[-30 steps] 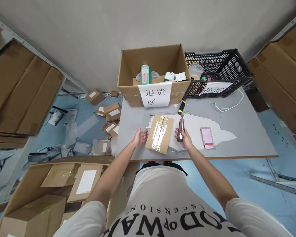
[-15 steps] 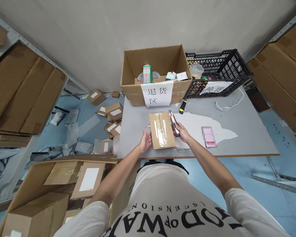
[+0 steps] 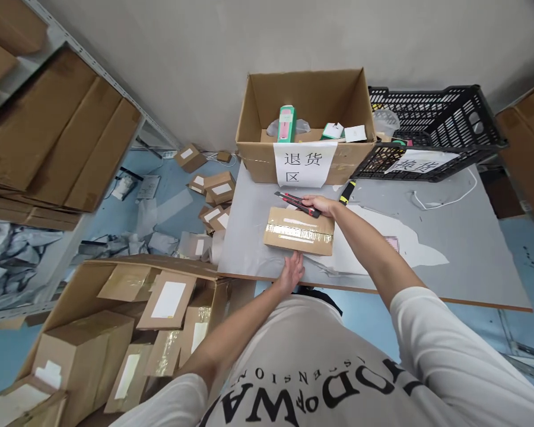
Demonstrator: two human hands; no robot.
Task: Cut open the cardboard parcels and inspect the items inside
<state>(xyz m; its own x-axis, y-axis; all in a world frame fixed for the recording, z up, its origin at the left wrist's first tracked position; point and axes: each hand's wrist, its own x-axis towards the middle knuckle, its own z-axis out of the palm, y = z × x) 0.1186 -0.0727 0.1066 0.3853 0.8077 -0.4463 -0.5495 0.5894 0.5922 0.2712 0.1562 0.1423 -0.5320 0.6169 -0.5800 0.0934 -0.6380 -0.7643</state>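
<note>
Since the earlier frame you have turned the taped cardboard parcel (image 3: 299, 231) so its long side now runs across the tabletop (image 3: 449, 237), and your hands have shifted round it. Your left hand (image 3: 292, 271) has moved to the parcel's near edge, fingers loosely spread and resting against it. Your right hand (image 3: 321, 205) has moved to the parcel's far edge, closed around a red and black utility knife (image 3: 296, 203) whose tip points away to the left, just above the parcel's far edge. Beyond the parcel stands an open carton (image 3: 307, 118) with a white paper sign (image 3: 304, 163) reading 退货区. To the right of that carton sits a black plastic crate (image 3: 431, 133) with its own paper label (image 3: 420, 161), the writing too slanted to read. A yellow-handled tool (image 3: 347, 192) lies just beyond the parcel's right end.
</note>
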